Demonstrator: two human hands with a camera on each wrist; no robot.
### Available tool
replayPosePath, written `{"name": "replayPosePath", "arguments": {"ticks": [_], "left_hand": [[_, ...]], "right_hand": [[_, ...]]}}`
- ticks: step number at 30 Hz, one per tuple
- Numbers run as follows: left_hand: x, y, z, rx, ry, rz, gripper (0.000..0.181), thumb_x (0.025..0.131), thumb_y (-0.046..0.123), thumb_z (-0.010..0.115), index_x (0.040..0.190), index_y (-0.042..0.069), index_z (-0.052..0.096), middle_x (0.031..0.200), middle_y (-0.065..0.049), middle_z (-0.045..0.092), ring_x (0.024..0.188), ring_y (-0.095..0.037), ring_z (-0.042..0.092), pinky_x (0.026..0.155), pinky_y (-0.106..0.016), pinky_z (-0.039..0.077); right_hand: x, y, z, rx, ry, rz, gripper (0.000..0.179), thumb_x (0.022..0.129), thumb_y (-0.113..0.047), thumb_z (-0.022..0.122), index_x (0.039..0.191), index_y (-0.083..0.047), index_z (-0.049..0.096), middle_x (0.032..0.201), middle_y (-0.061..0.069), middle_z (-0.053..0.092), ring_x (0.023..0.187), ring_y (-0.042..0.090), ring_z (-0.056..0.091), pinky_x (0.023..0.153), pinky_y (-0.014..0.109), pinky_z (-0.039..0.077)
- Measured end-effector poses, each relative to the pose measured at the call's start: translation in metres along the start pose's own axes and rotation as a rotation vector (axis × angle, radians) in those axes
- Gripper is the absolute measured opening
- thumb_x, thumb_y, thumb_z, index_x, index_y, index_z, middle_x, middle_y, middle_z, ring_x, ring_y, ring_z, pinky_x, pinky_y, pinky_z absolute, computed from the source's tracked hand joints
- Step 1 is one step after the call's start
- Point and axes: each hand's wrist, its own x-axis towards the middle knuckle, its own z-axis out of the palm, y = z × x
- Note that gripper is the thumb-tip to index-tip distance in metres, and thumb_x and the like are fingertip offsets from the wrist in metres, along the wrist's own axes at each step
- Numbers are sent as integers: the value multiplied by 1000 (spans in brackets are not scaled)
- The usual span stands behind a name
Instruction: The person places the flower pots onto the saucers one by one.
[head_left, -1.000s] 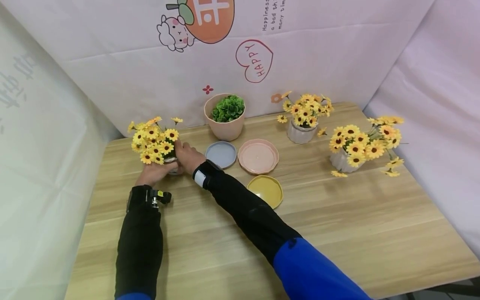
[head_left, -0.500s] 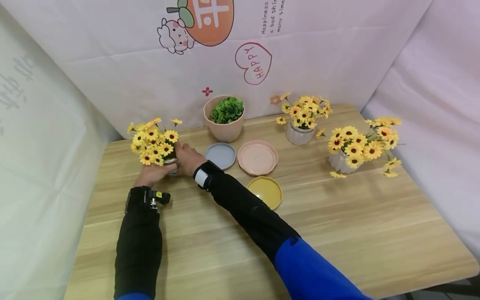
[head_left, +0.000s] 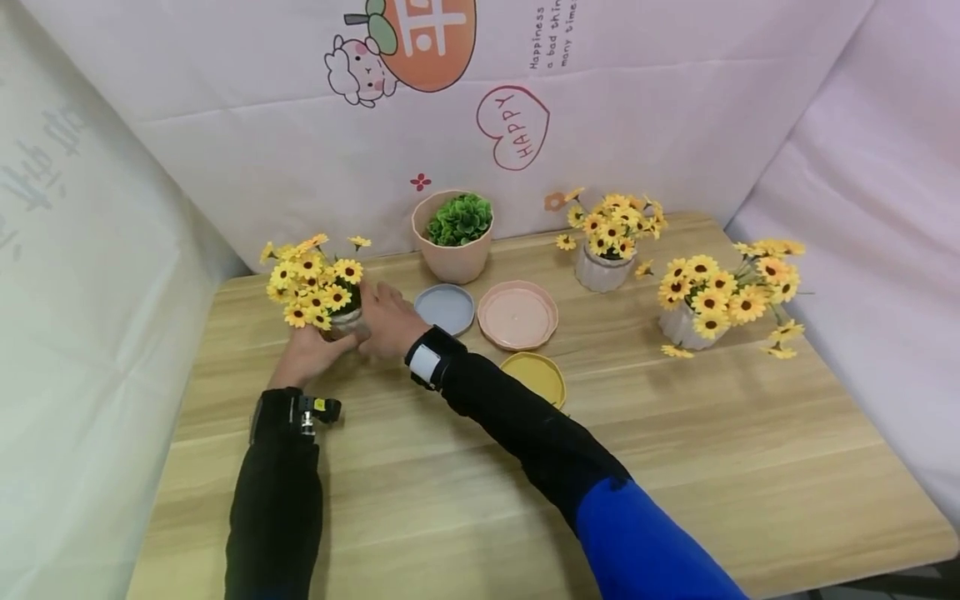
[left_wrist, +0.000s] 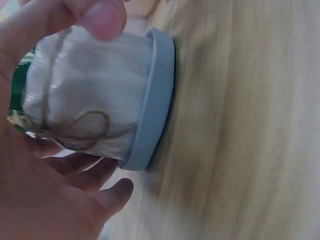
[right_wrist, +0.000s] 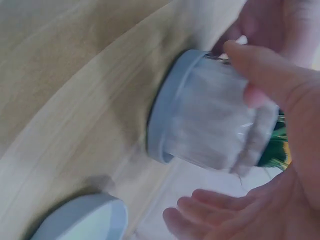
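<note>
Yellow daisies point(head_left: 311, 283) stand in a small whitish wrapped pot point(head_left: 347, 323) at the table's left. Brown twine circles the pot, which sits upright in a blue-grey saucer point(left_wrist: 155, 100) on the table. My left hand point(head_left: 306, 354) is spread around the near left side, its thumb over the wrapping and its lower fingers loosely extended. At the right side, my right hand point(head_left: 390, 321) has its thumb point(right_wrist: 265, 70) close over the pot and its other fingers point(right_wrist: 210, 210) apart from it. The daisies cover part of the pot's rim in the head view.
A blue-grey saucer point(head_left: 445, 309), a pink saucer point(head_left: 517, 316) and a yellow saucer point(head_left: 542, 377) lie mid-table. Behind them stands a pink pot point(head_left: 453, 258) with green foliage. Two more daisy pots, one rear point(head_left: 602, 272) and one nearer point(head_left: 686, 325), stand on the right.
Over the last half second, my right hand has drawn back slightly to the right and my left hand slightly nearer me. More of the pot shows between them; the daisies keep their place.
</note>
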Motion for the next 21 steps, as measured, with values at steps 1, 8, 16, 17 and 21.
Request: {"name": "replayPosePath", "arguments": {"ticks": [1, 8, 16, 17, 21], "left_hand": [[-2, 0, 1, 9, -10, 12, 110, 93, 43, 81, 172, 25, 6, 176, -13, 21, 163, -38, 20, 132, -63, 19], [-24, 4, 2, 16, -47, 41, 114, 93, 36, 82, 172, 28, 0, 179, -12, 11, 165, -40, 10, 131, -69, 13], [-53, 25, 6, 235, -140, -100, 110, 100, 43, 71, 167, -5, -2, 172, -36, 10, 158, -56, 17, 127, -70, 22], [-56, 29, 8, 262, -160, -106, 108, 100, 46, 70, 166, -7, 2, 171, -37, 13, 157, -57, 19, 127, -71, 24], [-61, 43, 18, 308, -231, -46, 103, 101, 51, 67, 166, -8, 13, 171, -36, 16, 157, -56, 21, 126, -70, 25]], "right_hand": [[-4, 2, -2, 19, 6, -6, 118, 96, -36, 78, 170, -13, -11, 175, 24, 14, 164, 39, 19, 131, 49, 32], [-34, 23, -17, 76, 38, -91, 121, 91, -43, 84, 169, -6, -1, 173, 28, 17, 163, 41, 20, 132, 51, 31], [-83, 61, -36, 153, 40, -76, 120, 92, -49, 81, 168, 1, 2, 175, 26, 13, 164, 36, 18, 134, 46, 24], [-89, 67, -38, 162, 48, -64, 120, 93, -49, 80, 168, 2, 1, 176, 26, 12, 164, 36, 17, 135, 46, 24], [-113, 91, -44, 187, 114, 15, 121, 93, -49, 79, 167, 3, -2, 175, 28, 11, 164, 38, 18, 134, 50, 26]]}}
